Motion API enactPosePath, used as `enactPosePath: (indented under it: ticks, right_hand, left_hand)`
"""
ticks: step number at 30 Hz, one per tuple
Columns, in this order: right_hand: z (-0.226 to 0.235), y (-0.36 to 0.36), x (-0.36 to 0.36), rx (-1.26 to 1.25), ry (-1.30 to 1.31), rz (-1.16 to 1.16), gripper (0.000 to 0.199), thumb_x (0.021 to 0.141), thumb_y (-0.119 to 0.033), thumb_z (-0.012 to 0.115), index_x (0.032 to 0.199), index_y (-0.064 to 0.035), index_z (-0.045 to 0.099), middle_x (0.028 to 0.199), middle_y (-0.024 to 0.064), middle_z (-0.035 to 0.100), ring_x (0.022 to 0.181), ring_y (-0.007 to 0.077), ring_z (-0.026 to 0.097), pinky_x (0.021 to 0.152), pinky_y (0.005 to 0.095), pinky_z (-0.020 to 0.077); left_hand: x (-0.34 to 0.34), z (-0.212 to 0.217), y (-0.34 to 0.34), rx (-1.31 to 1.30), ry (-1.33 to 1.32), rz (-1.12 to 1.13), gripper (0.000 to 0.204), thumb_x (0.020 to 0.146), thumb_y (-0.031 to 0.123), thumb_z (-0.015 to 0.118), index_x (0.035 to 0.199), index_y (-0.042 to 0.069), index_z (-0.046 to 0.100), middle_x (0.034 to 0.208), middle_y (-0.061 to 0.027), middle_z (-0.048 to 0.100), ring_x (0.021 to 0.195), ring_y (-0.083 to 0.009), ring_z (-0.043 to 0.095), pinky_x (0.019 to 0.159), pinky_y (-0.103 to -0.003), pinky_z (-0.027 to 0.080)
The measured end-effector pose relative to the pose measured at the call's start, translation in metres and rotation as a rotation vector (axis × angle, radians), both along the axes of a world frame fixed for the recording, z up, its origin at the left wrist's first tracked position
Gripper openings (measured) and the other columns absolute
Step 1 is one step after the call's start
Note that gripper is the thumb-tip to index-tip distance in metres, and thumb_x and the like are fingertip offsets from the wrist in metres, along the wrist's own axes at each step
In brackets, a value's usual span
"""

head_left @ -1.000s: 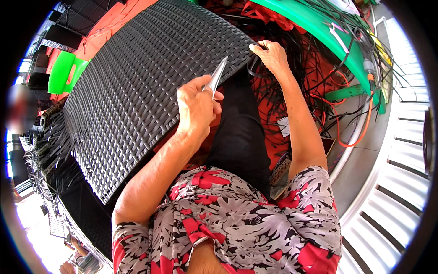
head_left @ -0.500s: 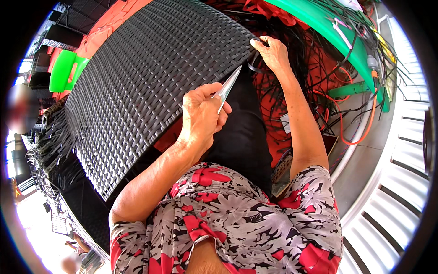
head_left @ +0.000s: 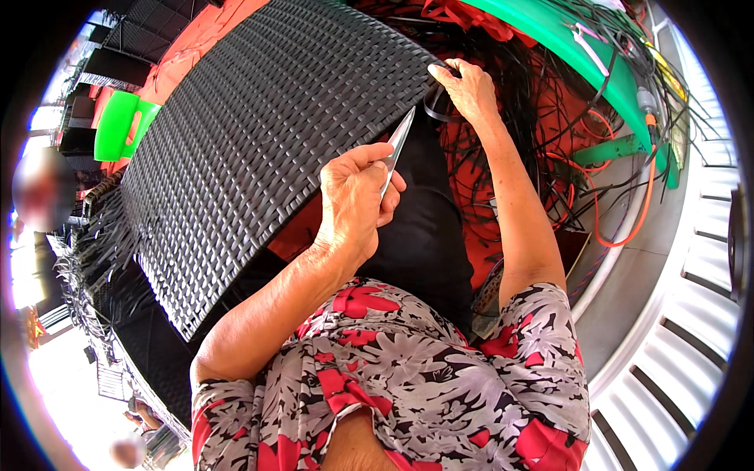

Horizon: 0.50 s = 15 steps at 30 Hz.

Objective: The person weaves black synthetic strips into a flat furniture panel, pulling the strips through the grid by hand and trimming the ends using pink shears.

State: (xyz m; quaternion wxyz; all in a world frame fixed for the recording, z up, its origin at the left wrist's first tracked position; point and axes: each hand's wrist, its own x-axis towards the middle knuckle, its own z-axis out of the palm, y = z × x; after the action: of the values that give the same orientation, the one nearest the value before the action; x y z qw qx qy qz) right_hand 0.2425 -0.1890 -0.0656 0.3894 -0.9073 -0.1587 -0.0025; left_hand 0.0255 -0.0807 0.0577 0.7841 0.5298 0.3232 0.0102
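A large black woven rattan-style panel (head_left: 259, 149) slants across my lap, its weave face up. In my left hand (head_left: 349, 200), closed around it, is a pointed metal blade (head_left: 399, 145), tip upward beside the panel's near edge. My right hand (head_left: 469, 90) pinches at the panel's right corner, thumb against the edge. A thin black plastic strip (head_left: 437, 114) loops down from there, and its end is hidden by my fingers. The blade tip stays a little apart from the strip and the right hand.
Loose black strips (head_left: 542, 102) tangle over red material at the right. Beyond them are a green curved surface (head_left: 550, 43), an orange cable (head_left: 646, 196) and white slats (head_left: 667, 337). A bright green plastic object (head_left: 116, 125) stands at the far left, near frayed strip ends (head_left: 90, 243).
My left hand and the blade have shifted slightly up and to the right, the blade now steeper. My right hand keeps its pinch at the corner. The view has turned a little.
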Motion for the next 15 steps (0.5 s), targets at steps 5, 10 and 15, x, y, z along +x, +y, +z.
enactPosePath:
  ticks: [5, 10, 15]
  right_hand:
    - [0.0013, -0.0008, -0.001, 0.011, 0.023, -0.006, 0.058, 0.078, -0.053, 0.06, 0.109, -0.0048, 0.063, 0.096, 0.0237, 0.064, 0.095, 0.0388, 0.06, 0.081, 0.0453, 0.0477]
    - [0.0, -0.0008, -0.0011, 0.019, -0.01, -0.007, 0.058, 0.078, -0.054, 0.06, 0.108, -0.0045, 0.063, 0.096, 0.0238, 0.064, 0.094, 0.0389, 0.06, 0.081, 0.0454, 0.0477]
    - [-0.0033, -0.0014, -0.0006, 0.013, -0.024, -0.002, 0.059, 0.079, -0.055, 0.058, 0.108, -0.0042, 0.063, 0.095, 0.0241, 0.064, 0.094, 0.039, 0.06, 0.081, 0.0454, 0.0477]
  left_hand:
    - [0.0014, 0.0015, -0.0026, 0.002, -0.017, 0.012, 0.027, 0.085, -0.001, 0.044, 0.109, -0.011, 0.051, 0.073, -0.013, 0.056, 0.044, -0.0082, 0.042, 0.035, -0.019, 0.027]
    - [0.0042, 0.0021, -0.0017, -0.004, 0.007, 0.036, 0.026, 0.085, -0.001, 0.045, 0.108, -0.011, 0.051, 0.073, -0.0129, 0.057, 0.045, -0.0085, 0.042, 0.035, -0.02, 0.027]
    - [0.009, 0.0064, 0.0005, -0.026, 0.033, 0.072, 0.028, 0.084, -0.001, 0.044, 0.11, -0.011, 0.048, 0.075, -0.0138, 0.056, 0.049, -0.0092, 0.043, 0.038, -0.021, 0.029]
